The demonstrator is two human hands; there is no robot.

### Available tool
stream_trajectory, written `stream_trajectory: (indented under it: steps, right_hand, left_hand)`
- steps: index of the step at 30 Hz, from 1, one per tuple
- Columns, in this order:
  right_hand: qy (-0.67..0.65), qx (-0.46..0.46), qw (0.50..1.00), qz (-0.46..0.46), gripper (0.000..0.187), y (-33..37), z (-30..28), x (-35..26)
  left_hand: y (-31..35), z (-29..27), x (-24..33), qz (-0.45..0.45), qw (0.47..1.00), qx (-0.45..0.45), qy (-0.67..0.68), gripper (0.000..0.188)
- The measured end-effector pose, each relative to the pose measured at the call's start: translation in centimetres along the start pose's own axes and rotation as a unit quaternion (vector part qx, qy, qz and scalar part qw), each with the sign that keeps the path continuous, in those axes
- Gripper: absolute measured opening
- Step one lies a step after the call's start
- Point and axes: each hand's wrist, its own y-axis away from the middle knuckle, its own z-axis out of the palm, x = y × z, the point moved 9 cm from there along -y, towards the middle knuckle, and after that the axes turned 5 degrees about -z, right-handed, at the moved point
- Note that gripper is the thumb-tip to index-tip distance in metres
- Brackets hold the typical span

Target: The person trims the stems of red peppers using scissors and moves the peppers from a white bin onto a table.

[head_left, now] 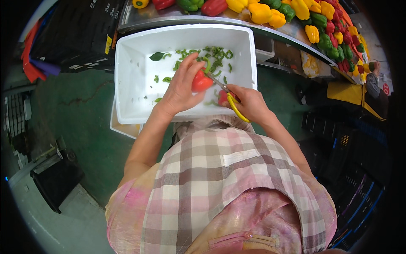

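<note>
Over a white foam box, my left hand is closed around a red bell pepper with its green stem upward. A pair of scissors with yellow handles is gripped in my right hand, its blades reaching to the pepper's stem end. Whether the blades touch the stem I cannot tell. Close beside the right fingers shows another red pepper, blurred and partly covered; whether the hand holds it is unclear. Many cut green stems and a dark green leaf lie on the box floor.
Beyond the box runs a metal-edged table piled with red, yellow and green bell peppers. Black crates are stacked at the far left. At the far right, a person stands by the peppers. Dark crates fill the near right.
</note>
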Motion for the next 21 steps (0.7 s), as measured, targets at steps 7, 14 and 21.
stream_trajectory:
  steps: [7, 14, 21]
  right_hand:
    - [0.005, -0.022, 1.000, -0.013, 0.031, 0.0, 3.3, 2.4]
    - [-0.133, 0.121, 0.978, 0.105, 0.043, 1.4, 0.7, 6.1]
    - [-0.376, 0.194, 0.898, 0.117, 0.037, 4.4, 0.6, 9.2]
  left_hand:
    - [1.0, 1.3, -2.1, -0.046, 0.999, 0.000, 0.003, 0.085]
    - [3.4, 6.2, -13.2, -0.370, 0.814, 0.045, 0.446, 0.062]
    - [-3.6, 8.2, -11.6, -0.429, 0.641, -0.079, 0.631, 0.051]
